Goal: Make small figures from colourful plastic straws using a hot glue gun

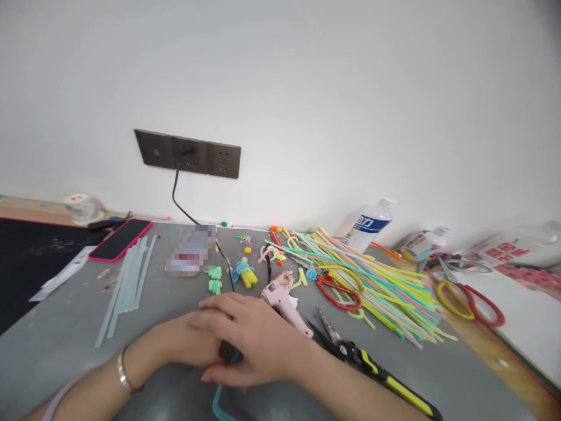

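My left hand [197, 341] comes in from the lower left, a silver bracelet on its wrist. Its fingers are hidden behind my right hand [260, 339], which lies across it with curled fingers. Between the palms shows a small dark object [228, 352] with a bluish edge, too covered to name. A light blue fuzzy strip [221, 406] bends downward below the hands. Just beyond them lie a pink glue gun [287, 304], a small green fuzzy figure [214, 280] and a blue-and-yellow one [245, 273]. A black cord [228, 263] runs from the wall toward my hands.
Pruning-type shears [368, 368] lie right of my right arm. Behind them are red-and-yellow scissors [342, 286] and a heap of coloured pipe cleaners [377, 280]. Glue sticks [131, 275] and a pink-cased phone [120, 240] lie left. A white bottle [368, 225] stands by the wall.
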Demonstrator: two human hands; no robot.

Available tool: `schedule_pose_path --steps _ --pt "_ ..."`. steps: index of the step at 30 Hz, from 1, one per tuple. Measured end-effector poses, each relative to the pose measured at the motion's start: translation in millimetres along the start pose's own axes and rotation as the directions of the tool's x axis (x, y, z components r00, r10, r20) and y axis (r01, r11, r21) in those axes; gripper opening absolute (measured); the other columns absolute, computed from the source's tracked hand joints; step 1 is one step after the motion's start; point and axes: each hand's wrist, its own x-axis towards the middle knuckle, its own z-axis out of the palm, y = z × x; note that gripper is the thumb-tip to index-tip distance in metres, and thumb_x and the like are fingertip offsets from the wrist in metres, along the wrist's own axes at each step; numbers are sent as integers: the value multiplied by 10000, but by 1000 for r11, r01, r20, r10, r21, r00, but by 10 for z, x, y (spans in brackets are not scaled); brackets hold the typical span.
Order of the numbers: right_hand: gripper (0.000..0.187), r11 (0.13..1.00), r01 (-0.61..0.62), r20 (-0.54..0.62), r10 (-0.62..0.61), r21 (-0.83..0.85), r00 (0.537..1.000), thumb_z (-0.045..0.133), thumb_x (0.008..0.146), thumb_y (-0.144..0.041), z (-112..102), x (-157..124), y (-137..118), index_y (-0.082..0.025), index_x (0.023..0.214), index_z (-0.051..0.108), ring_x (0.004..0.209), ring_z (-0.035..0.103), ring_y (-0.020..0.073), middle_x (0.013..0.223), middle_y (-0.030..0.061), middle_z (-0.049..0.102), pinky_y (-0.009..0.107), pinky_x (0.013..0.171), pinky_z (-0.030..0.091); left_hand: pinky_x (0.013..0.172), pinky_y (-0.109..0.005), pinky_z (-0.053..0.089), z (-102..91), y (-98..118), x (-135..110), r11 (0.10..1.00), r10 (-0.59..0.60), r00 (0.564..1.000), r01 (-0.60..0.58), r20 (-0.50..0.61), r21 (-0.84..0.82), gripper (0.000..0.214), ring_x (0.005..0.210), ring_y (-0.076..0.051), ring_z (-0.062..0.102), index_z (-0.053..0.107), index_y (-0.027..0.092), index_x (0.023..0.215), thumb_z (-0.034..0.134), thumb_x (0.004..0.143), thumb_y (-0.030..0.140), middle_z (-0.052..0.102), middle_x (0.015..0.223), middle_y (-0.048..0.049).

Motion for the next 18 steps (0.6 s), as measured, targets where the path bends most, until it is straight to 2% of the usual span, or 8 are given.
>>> schedule_pose_path --steps 2,4,8,12,15,18 --pt "607 1000 -1 17 1 6 1000 579 901 -538 -40 3 -30 -177 1374 458 1175 571 238 1334 145 575 345 989 471 871 -225 484 -14 8 -15 999 34 992 -33 121 -6 203 959 -199 665 783 162 999 677 850 249 778 979 -34" --pt "586 1000 0 27 0 19 1000 572 913 -515 -76 5 -58 -168 1372 457 1181 568 229 1336 143 574 338 1003 463 901 -238 482 -44 30 -16 999 43 985 -40 169 -20 214 973 -204 669 774 150 1027 655 868 230 778 984 -39" --pt "583 999 5 27 -6 47 1000 591 916 -486 -107 4 -89 -157 1376 448 1227 540 211 1350 144 561 324 1045 433 976 -247 455 -115 79 18 997 38 993 -30 108 -75 339 1113 -205 629 700 191 1196 660 864 246 734 1162 -19" --pt "616 998 2 37 -4 58 999 603 910 -483 -93 1 -85 -156 1400 422 1257 513 217 1383 154 531 339 1070 417 1001 -260 442 -119 73 50 991 50 999 -47 21 -122 358 1161 -198 590 677 221 1227 634 872 237 702 1201 -3" --pt "609 997 -10 57 6 74 998 607 912 -461 -87 3 -74 -145 1402 431 1235 528 220 1368 158 539 332 1053 431 999 -270 444 -60 42 61 992 77 997 -74 26 -102 346 1144 -200 595 665 205 1240 597 901 228 680 1252 -33" --pt "605 996 -20 72 14 88 997 605 916 -454 -89 5 -65 -140 1403 433 1222 540 226 1350 161 549 333 1033 446 1046 -303 421 18 18 70 995 96 995 -95 28 -42 434 1176 -215 584 587 191 1339 594 905 204 646 1323 -62"
